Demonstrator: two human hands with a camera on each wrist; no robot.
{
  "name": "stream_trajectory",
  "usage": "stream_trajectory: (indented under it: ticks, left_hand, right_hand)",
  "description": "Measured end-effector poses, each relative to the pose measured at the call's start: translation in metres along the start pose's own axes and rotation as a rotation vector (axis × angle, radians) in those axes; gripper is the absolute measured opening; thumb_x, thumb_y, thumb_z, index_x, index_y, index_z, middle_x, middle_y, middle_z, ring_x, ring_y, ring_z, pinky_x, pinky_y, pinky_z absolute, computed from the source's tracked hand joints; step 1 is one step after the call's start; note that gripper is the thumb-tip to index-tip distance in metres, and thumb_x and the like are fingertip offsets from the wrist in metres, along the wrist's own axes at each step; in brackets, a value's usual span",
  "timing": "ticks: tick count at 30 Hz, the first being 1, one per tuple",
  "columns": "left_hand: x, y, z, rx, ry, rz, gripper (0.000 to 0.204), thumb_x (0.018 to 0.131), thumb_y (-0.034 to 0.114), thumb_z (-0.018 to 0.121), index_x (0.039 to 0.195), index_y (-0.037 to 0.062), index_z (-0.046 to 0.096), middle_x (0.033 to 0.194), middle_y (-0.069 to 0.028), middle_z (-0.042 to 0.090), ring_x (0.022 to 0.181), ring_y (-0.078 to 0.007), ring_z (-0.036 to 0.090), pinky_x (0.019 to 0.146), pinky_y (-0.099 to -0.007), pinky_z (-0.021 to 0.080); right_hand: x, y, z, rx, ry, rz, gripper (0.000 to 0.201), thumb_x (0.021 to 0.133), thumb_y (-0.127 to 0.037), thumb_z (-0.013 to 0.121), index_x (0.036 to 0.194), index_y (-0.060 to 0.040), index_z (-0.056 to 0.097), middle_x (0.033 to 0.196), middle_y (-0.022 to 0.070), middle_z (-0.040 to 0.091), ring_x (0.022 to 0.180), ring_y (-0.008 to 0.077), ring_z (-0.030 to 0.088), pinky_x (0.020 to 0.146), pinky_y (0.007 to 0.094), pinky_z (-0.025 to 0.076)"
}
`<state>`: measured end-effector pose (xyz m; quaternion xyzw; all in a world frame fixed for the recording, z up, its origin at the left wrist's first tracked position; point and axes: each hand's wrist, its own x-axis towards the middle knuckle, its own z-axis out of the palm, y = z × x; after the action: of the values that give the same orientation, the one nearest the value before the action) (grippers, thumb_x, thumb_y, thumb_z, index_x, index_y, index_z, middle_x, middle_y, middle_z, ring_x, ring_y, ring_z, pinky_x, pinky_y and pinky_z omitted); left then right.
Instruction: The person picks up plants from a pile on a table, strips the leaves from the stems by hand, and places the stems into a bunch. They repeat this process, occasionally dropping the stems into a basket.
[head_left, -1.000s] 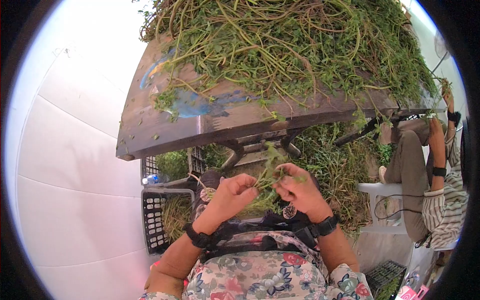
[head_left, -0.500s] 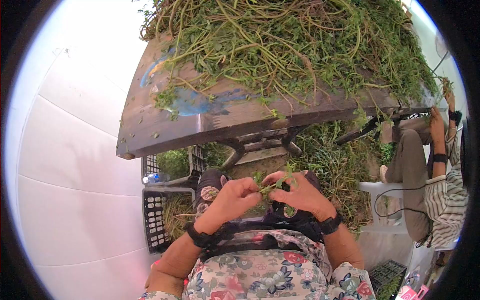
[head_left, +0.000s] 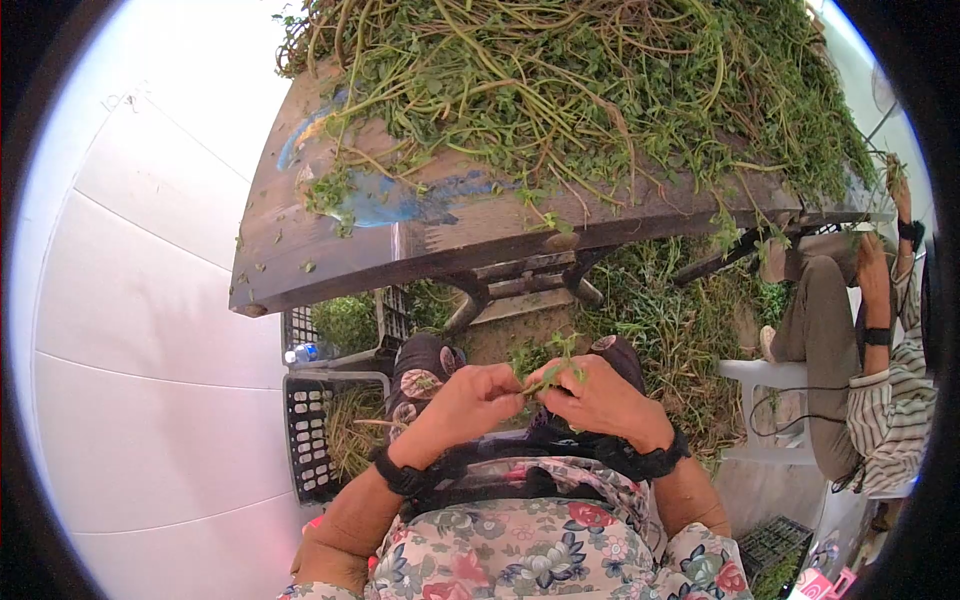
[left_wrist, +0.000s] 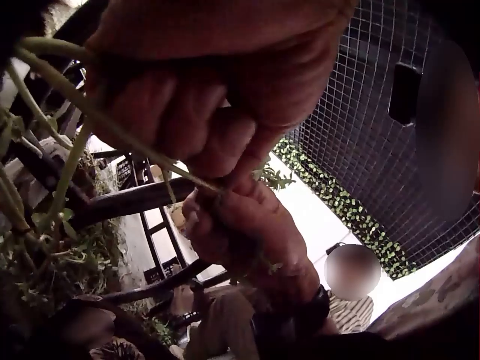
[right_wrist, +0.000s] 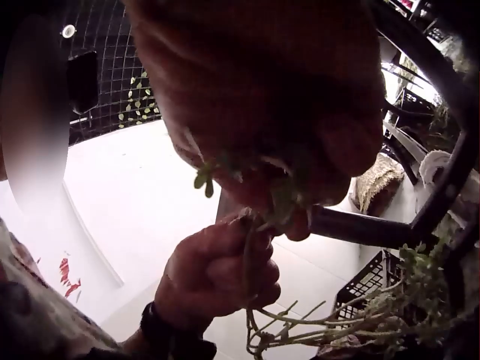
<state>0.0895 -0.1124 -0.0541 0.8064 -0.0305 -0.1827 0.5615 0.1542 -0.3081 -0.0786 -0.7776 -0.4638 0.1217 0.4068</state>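
Observation:
My left hand (head_left: pixel 467 402) and right hand (head_left: pixel 608 402) meet over my lap, fingertips close together. Between them is a small green leafy sprig (head_left: pixel 553 374), its stem pinched by the thumb and fingers of both hands. In the left wrist view a long smooth stem (left_wrist: pixel 112 126) runs from the left hand's side to the right hand's thumb. Stems (right_wrist: pixel 330 321) trail out past the left hand in the right wrist view, with leaves toward their ends. Leaves stick out beneath the right hand's fingers there, while its palm side is dark.
A big tangled heap of leafy stems (head_left: pixel 560 90) covers most of the wooden table (head_left: pixel 330 255) ahead. Black crates (head_left: pixel 310 430) stand at the left, with more greens on the floor (head_left: pixel 655 345) under the table. Another person (head_left: pixel 880 400) sits at the right near a white stool (head_left: pixel 765 375).
Both hands have drawn closer together, and the right hand has turned so its back faces up. The sprig between them sits lower and shows less. The seated person's hand has shifted slightly.

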Motion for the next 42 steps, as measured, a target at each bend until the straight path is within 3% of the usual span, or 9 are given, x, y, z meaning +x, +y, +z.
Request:
stream_trajectory:
  ticks: [6, 12, 18, 24, 30, 33, 36, 39, 42]
  left_hand:
    - [-0.001, 0.005, -0.006, -0.234, -0.130, -0.010, 0.013, 0.079, 0.013, 0.059, 0.081, 0.0005, 0.056, 0.064, 0.0025, 0.051, 0.059, -0.0046, 0.043, 0.052, -0.0221, 0.036]
    - [-0.001, 0.014, -0.010, -0.317, -0.133, -0.132, 0.013, 0.082, 0.016, 0.057, 0.082, 0.0026, 0.057, 0.066, 0.0071, 0.048, 0.060, -0.0009, 0.040, 0.051, -0.0190, 0.032]
    - [-0.003, 0.008, -0.008, -0.368, -0.167, -0.121, 0.015, 0.084, 0.019, 0.056, 0.080, 0.0038, 0.056, 0.064, 0.0077, 0.044, 0.058, -0.0014, 0.037, 0.049, -0.0192, 0.029]
    - [-0.004, 0.012, -0.009, -0.354, -0.167, -0.175, 0.017, 0.084, 0.019, 0.055, 0.077, 0.0044, 0.054, 0.062, 0.0076, 0.043, 0.057, -0.0018, 0.036, 0.048, -0.0202, 0.028]
    - [-0.005, 0.018, -0.011, -0.409, -0.177, -0.224, 0.016, 0.085, 0.018, 0.054, 0.077, 0.0042, 0.055, 0.060, 0.0075, 0.040, 0.053, -0.0020, 0.034, 0.047, -0.0205, 0.025]
    - [-0.005, 0.017, -0.010, -0.432, -0.185, -0.215, 0.016, 0.085, 0.018, 0.053, 0.079, 0.0041, 0.056, 0.060, 0.0077, 0.040, 0.053, -0.0016, 0.033, 0.046, -0.0204, 0.024]
    - [-0.005, 0.019, -0.011, -0.467, -0.199, -0.207, 0.016, 0.086, 0.018, 0.053, 0.077, 0.0049, 0.054, 0.063, 0.0086, 0.041, 0.054, -0.0006, 0.034, 0.046, -0.0177, 0.024]
    - [-0.007, 0.021, -0.011, -0.396, -0.153, -0.177, 0.016, 0.086, 0.018, 0.052, 0.077, 0.0051, 0.053, 0.063, 0.0084, 0.042, 0.054, -0.0010, 0.035, 0.046, -0.0183, 0.024]
    - [-0.006, 0.021, -0.014, -0.317, -0.125, -0.217, 0.016, 0.086, 0.019, 0.053, 0.077, 0.0048, 0.053, 0.062, 0.0081, 0.041, 0.054, -0.0015, 0.035, 0.046, -0.0188, 0.025]
  right_hand:
    - [0.004, -0.016, -0.013, 0.457, -0.143, 0.352, 0.017, 0.075, -0.006, 0.054, 0.091, -0.0014, 0.056, 0.070, 0.0023, 0.058, 0.060, 0.0125, 0.054, 0.053, 0.0274, 0.043]
    - [-0.002, -0.004, 0.006, 1.039, 0.047, 0.470, 0.014, 0.083, -0.006, 0.053, 0.096, -0.0047, 0.055, 0.077, -0.0031, 0.057, 0.066, 0.0055, 0.050, 0.059, 0.0221, 0.041]
    - [0.001, -0.012, 0.002, 0.823, 0.108, 0.258, 0.022, 0.083, -0.013, 0.058, 0.102, -0.0012, 0.057, 0.081, -0.0011, 0.058, 0.070, 0.0068, 0.050, 0.062, 0.0222, 0.042]
    - [-0.001, -0.004, 0.006, 0.588, 0.051, 0.396, 0.013, 0.083, -0.013, 0.061, 0.090, -0.0015, 0.060, 0.088, -0.0022, 0.059, 0.072, 0.0037, 0.050, 0.063, 0.0206, 0.042]
    - [0.004, -0.018, -0.003, 0.728, 0.099, 0.295, 0.017, 0.082, -0.015, 0.062, 0.092, -0.0014, 0.061, 0.083, -0.0018, 0.059, 0.068, 0.0026, 0.046, 0.059, 0.0207, 0.041]
    - [0.003, -0.016, -0.003, 0.653, 0.053, 0.359, 0.018, 0.081, -0.013, 0.059, 0.096, -0.0026, 0.060, 0.081, 0.0074, 0.061, 0.070, 0.0093, 0.053, 0.065, 0.0271, 0.045]
    - [0.002, -0.009, 0.005, 0.541, 0.096, 0.255, 0.013, 0.083, -0.011, 0.056, 0.092, -0.0009, 0.060, 0.078, -0.0023, 0.060, 0.066, 0.0044, 0.051, 0.059, 0.0213, 0.042]
    - [0.001, -0.001, 0.017, 0.278, 0.220, 0.341, 0.017, 0.080, -0.008, 0.055, 0.095, -0.0009, 0.057, 0.082, 0.0100, 0.061, 0.073, 0.0122, 0.057, 0.064, 0.0275, 0.045]
    - [-0.001, 0.014, 0.018, 0.524, 0.290, 0.473, 0.021, 0.080, -0.006, 0.052, 0.100, 0.0004, 0.055, 0.084, 0.0088, 0.061, 0.073, 0.0139, 0.058, 0.063, 0.0279, 0.045]
